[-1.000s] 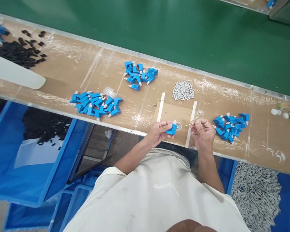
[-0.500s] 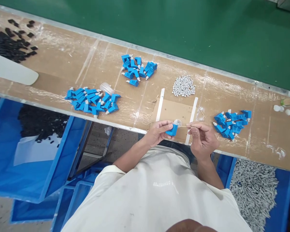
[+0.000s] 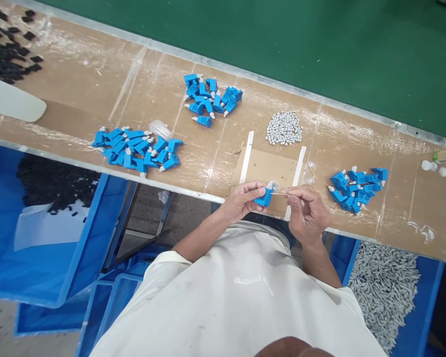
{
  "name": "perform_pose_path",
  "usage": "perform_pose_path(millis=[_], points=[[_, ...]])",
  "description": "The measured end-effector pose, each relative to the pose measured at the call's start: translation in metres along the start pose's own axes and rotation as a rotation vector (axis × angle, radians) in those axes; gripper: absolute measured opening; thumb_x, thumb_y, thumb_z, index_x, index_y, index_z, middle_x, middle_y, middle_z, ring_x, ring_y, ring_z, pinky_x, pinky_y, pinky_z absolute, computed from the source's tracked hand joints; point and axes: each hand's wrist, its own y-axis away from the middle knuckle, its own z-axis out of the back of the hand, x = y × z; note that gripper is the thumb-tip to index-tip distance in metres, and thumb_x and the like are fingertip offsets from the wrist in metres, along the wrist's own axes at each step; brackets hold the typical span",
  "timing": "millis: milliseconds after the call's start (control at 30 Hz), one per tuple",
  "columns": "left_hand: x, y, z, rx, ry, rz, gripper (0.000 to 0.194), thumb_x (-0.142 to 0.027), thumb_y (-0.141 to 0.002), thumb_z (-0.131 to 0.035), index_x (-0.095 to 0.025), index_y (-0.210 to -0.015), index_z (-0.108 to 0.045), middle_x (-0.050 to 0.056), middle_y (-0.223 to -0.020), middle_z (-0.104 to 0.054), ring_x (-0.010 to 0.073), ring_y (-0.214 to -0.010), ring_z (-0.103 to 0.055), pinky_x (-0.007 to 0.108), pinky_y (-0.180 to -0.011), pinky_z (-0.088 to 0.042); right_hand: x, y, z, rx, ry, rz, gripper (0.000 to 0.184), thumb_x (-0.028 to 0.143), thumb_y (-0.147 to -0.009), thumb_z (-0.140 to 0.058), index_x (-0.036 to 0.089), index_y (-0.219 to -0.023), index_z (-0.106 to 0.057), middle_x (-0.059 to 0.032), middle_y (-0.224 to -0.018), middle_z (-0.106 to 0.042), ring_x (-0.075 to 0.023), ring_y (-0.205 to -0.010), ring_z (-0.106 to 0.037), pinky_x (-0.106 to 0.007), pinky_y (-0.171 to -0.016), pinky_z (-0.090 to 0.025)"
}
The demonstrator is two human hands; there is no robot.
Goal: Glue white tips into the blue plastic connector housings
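My left hand (image 3: 243, 200) pinches a small blue plastic connector (image 3: 264, 198) with a white tip, just above the near edge of the brown workbench (image 3: 96, 89). My right hand (image 3: 305, 210) is closed on a thin wooden stick (image 3: 278, 193) whose tip points left and reaches the connector's white end. A small clear round cap (image 3: 274, 186) lies on the bench right behind the connector. Both hands hover over a cardboard patch (image 3: 269, 171) framed by two white strips.
Three piles of blue connectors lie on the bench: left (image 3: 137, 148), centre back (image 3: 210, 99), right (image 3: 357, 187). A heap of small grey parts (image 3: 283, 128) sits behind the patch. Black parts (image 3: 7, 54) lie far left. Blue bins (image 3: 33, 248) stand below; a green belt (image 3: 282, 44) runs behind.
My right hand moved left, bringing the stick's tip to the connector held in my left hand. The view has shifted slightly, so the bench sits higher in the picture.
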Motion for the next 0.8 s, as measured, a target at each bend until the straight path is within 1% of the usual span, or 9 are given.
perform_pose_path(millis=[100, 267, 367, 500, 567, 667, 733, 767, 800], points=[[0.001, -0.001, 0.001, -0.006, -0.006, -0.001, 0.053, -0.051, -0.065, -0.093, -0.012, -0.087, -0.066, -0.006, -0.061, -0.060, 0.0046, -0.046, -0.057, 0.017, -0.053, -0.055, 0.001, -0.004, 0.000, 0.026, 0.012, 0.051, 0.011, 0.020, -0.101, -0.058, 0.026, -0.105, -0.065, -0.0026, -0.089, -0.078, -0.0198, -0.078, -0.074, -0.035, -0.070, -0.058], [0.001, 0.000, 0.003, -0.006, -0.024, -0.007, 0.051, -0.050, -0.066, -0.093, -0.012, -0.089, -0.067, -0.006, -0.061, -0.059, 0.0051, -0.046, -0.057, 0.021, -0.056, -0.058, 0.002, -0.007, 0.000, 0.010, 0.061, 0.104, 0.015, 0.017, -0.099, -0.057, 0.027, -0.108, -0.063, -0.0021, -0.088, -0.078, -0.0201, -0.078, -0.074, -0.036, -0.071, -0.058], [0.000, 0.001, 0.002, -0.012, -0.021, -0.005, 0.050, -0.048, -0.065, -0.093, -0.012, -0.088, -0.067, -0.005, -0.063, -0.061, 0.0047, -0.046, -0.055, 0.021, -0.055, -0.057, 0.002, -0.007, 0.001, 0.043, 0.085, 0.114, 0.014, 0.017, -0.100, -0.056, 0.027, -0.107, -0.063, -0.0022, -0.088, -0.077, -0.0191, -0.076, -0.073, -0.035, -0.068, -0.057], [-0.001, 0.002, 0.002, 0.004, 0.002, -0.002, 0.048, -0.046, -0.065, -0.093, -0.011, -0.087, -0.069, -0.003, -0.066, -0.063, 0.0061, -0.050, -0.058, 0.022, -0.055, -0.056, 0.004, -0.006, -0.002, 0.022, 0.057, 0.121, 0.014, 0.017, -0.100, -0.057, 0.027, -0.106, -0.064, -0.0019, -0.086, -0.077, -0.0193, -0.076, -0.073, -0.035, -0.069, -0.057], [-0.002, 0.003, 0.004, 0.011, 0.023, 0.009, 0.046, -0.045, -0.066, -0.093, -0.011, -0.087, -0.070, -0.003, -0.065, -0.063, 0.0056, -0.048, -0.056, 0.023, -0.055, -0.056, 0.006, -0.006, -0.003, -0.015, -0.014, 0.077, 0.012, 0.019, -0.100, -0.059, 0.027, -0.105, -0.066, -0.0020, -0.086, -0.076, -0.0197, -0.077, -0.073, -0.035, -0.067, -0.058], [-0.002, 0.003, 0.009, 0.017, 0.050, 0.040, 0.043, -0.042, -0.068, -0.091, -0.010, -0.087, -0.070, -0.002, -0.065, -0.064, 0.0058, -0.048, -0.054, 0.025, -0.058, -0.058, 0.009, -0.009, -0.002, -0.188, -0.136, -0.079, 0.006, 0.027, -0.099, -0.063, 0.027, -0.099, -0.068, -0.0022, -0.084, -0.073, -0.0182, -0.067, -0.067, -0.032, -0.055, -0.054], [-0.002, 0.003, 0.014, 0.024, 0.064, 0.054, 0.039, -0.039, -0.071, -0.090, -0.009, -0.087, -0.070, 0.001, -0.068, -0.066, 0.0066, -0.049, -0.056, 0.026, -0.059, -0.058, 0.006, -0.012, 0.001, -0.275, -0.152, -0.165, 0.007, 0.033, -0.098, -0.065, 0.027, -0.096, -0.069, -0.0024, -0.084, -0.071, -0.0164, -0.061, -0.062, -0.031, -0.050, -0.051], [-0.003, 0.003, 0.016, 0.026, 0.073, 0.060, 0.038, -0.037, -0.072, -0.089, -0.009, -0.088, -0.070, 0.002, -0.070, -0.068, 0.0071, -0.049, -0.056, 0.026, -0.059, -0.058, 0.003, -0.013, 0.003, -0.275, -0.131, -0.183, 0.008, 0.034, -0.098, -0.066, 0.027, -0.095, -0.070, -0.0025, -0.084, -0.070, -0.0163, -0.062, -0.062, -0.031, -0.050, -0.051], [-0.003, 0.003, 0.018, 0.022, 0.084, 0.063, 0.036, -0.036, -0.073, -0.089, -0.009, -0.088, -0.070, 0.003, -0.071, -0.069, 0.0075, -0.050, -0.057, 0.026, -0.058, -0.057, -0.001, -0.013, 0.004, -0.243, -0.094, -0.185, 0.008, 0.033, -0.098, -0.067, 0.026, -0.095, -0.071, -0.0027, -0.085, -0.070, -0.0167, -0.065, -0.063, -0.031, -0.053, -0.052]])
